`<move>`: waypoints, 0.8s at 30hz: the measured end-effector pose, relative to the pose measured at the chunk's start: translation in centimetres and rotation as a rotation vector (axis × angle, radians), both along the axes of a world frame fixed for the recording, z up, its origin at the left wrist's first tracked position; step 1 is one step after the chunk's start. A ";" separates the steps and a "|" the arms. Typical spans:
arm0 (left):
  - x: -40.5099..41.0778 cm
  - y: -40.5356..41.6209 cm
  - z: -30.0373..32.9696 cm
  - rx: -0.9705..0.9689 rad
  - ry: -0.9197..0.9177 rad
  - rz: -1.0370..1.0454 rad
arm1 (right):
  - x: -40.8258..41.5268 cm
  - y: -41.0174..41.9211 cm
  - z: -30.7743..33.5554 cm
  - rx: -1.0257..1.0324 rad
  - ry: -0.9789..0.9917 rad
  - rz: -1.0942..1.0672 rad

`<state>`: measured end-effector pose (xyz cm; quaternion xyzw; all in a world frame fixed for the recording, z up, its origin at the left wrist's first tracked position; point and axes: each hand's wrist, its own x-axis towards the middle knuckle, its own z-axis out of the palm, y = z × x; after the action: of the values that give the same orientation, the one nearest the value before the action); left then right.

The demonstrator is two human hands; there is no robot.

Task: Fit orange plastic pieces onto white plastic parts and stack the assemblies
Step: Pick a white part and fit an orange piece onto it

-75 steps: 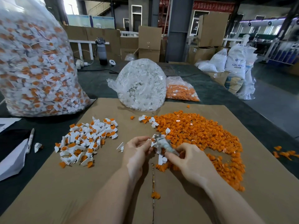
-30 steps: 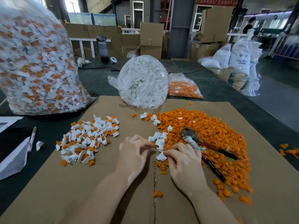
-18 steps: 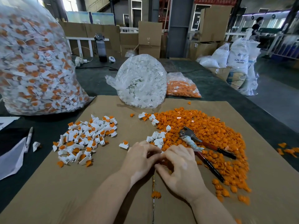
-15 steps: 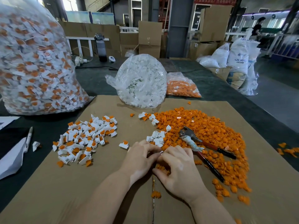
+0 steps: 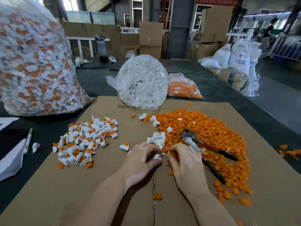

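My left hand [image 5: 140,158] pinches a small white plastic part [image 5: 157,156] at the middle of the cardboard sheet [image 5: 101,185]. My right hand [image 5: 185,160] meets it fingertip to fingertip, its fingers curled over something small that I cannot make out. A broad heap of loose orange pieces [image 5: 208,128] lies to the right. A few bare white parts [image 5: 157,138] sit just beyond my fingers. Finished white-and-orange assemblies [image 5: 84,141] lie in a pile to the left, with one lone assembly [image 5: 124,145] near my left hand.
Pliers with red-black handles [image 5: 203,147] rest on the orange heap by my right hand. Bags stand at the sheet's far edge: white parts [image 5: 141,82], orange pieces [image 5: 182,88], and a big bag of assemblies [image 5: 32,62] far left. A pen [image 5: 29,139] lies at left.
The pliers left my right hand and now lie on the orange heap. An assembly appeared on the cardboard near my left hand. Both hands came together over a new white part.
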<state>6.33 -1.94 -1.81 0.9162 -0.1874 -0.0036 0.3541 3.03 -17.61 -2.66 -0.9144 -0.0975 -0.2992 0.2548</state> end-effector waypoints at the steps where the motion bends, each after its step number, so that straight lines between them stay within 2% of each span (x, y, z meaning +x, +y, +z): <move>1: -0.2 0.1 0.1 -0.016 0.008 -0.001 | 0.0 0.0 0.0 0.007 0.002 0.001; 7: -0.7 0.1 0.2 -0.192 0.007 0.074 | 0.0 -0.2 0.2 0.056 -0.006 0.036; 13: -0.7 -0.2 0.3 -0.215 -0.024 0.119 | 0.2 -0.3 0.3 0.064 -0.002 0.073; 20: -0.5 -0.7 0.2 -0.152 0.051 0.223 | 0.1 -0.3 0.4 0.281 0.136 0.046; 24: -0.5 -1.7 0.4 -0.299 0.074 0.258 | 0.0 -0.3 0.3 0.252 0.115 0.006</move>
<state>5.86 -3.65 -1.37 0.8691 -0.0535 0.0360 0.4904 3.01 -17.92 -2.39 -0.8905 -0.0471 -0.2553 0.3737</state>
